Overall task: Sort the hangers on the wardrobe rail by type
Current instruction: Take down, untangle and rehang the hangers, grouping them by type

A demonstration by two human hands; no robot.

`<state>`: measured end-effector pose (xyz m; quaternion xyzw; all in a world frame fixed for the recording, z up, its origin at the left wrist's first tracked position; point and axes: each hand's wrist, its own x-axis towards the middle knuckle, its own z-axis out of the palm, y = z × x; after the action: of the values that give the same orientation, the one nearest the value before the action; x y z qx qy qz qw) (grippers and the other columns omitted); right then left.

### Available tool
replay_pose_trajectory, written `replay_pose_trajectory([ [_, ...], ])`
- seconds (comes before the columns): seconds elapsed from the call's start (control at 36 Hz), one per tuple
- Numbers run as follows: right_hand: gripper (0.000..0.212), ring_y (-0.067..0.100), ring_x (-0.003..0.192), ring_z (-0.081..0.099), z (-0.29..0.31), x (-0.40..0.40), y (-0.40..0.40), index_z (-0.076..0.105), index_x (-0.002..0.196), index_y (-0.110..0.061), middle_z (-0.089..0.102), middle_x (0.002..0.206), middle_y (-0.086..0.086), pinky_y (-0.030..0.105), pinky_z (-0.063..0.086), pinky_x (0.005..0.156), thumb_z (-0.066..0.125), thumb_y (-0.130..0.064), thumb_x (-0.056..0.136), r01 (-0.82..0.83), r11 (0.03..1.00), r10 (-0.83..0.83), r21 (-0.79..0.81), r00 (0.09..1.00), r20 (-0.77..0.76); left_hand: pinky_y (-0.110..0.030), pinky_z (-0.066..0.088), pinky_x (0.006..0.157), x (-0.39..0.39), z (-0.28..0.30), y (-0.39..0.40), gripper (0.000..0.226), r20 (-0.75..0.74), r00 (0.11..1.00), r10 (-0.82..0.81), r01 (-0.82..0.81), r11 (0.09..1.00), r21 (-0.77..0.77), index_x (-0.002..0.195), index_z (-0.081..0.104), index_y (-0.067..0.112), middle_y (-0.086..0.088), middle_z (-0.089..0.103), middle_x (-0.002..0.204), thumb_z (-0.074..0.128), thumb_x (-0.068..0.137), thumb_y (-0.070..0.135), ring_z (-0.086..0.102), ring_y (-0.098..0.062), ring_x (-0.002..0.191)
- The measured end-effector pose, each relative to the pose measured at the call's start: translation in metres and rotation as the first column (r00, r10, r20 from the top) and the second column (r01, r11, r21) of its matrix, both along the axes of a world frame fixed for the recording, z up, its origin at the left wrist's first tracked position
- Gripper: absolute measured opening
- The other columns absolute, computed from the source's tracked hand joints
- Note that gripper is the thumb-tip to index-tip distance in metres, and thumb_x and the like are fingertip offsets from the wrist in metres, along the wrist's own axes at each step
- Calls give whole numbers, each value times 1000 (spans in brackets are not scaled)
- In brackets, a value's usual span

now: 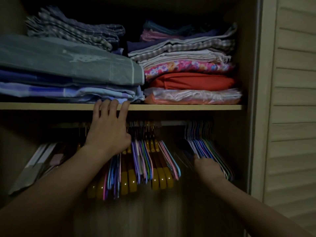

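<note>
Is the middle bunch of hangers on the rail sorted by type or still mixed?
Mixed. In the middle bunch, thick yellow hangers sit between thin coloured ones.

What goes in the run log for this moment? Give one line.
left hand: fingers on shelf edge | right hand: on thin hangers | middle bunch: mixed, unsorted

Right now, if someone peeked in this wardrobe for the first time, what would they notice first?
Probably the two hands: the left hand reaches up with fingers on the shelf edge, while the right hand grips a bunch of thin coloured hangers at the right. Between them hang yellow wooden hangers mixed with thin ones, and bright folded cloths sit above.
</note>
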<state>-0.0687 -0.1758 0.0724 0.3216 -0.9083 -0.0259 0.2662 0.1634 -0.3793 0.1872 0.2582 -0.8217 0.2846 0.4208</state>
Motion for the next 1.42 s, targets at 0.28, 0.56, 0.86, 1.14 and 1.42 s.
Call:
replay_pose_trajectory([
  [0.28,48,25,101,64,12,2,7,40,144,-15,59,122,10,34,51,75,49,-11,97,34,999,-33,-30,998,55,-55,11,122,4,0,-1,103,15,999,-45,45,999,15,156,17,15,-21,30,149,61,70,51,23,-40,143],
  [0.56,22,3,88,56,1,36,-15,56,118,-25,60,109,-5,23,50,76,46,-37,102,-166,785,457,-597,806,377,-56,9,122,3,-2,-5,103,-4,996,-93,93,996,10,154,20,14,-20,31,145,61,67,51,24,-40,142],
  [0.86,37,-6,78,48,-5,31,-34,51,137,-15,58,115,-5,8,40,53,54,-17,100,42,627,630,-778,560,537,-54,7,123,5,-1,-6,103,3,994,-108,108,994,18,155,17,16,-18,30,148,61,70,52,21,-38,144],
  [1.14,27,-7,84,54,-2,31,-30,62,124,-27,54,98,-25,13,45,69,49,-19,102,-153,597,585,-788,755,296,-55,4,123,3,-2,-10,104,11,993,-115,115,993,3,155,16,15,-17,28,148,61,69,52,20,-38,145],
  [1.42,17,-5,64,57,23,25,-25,59,112,-23,62,99,-9,10,42,48,55,-13,98,-264,362,576,-894,817,-8,-55,1,123,2,-2,-15,106,14,994,-113,113,994,-3,156,14,16,-16,25,150,58,68,53,15,-37,148],
])
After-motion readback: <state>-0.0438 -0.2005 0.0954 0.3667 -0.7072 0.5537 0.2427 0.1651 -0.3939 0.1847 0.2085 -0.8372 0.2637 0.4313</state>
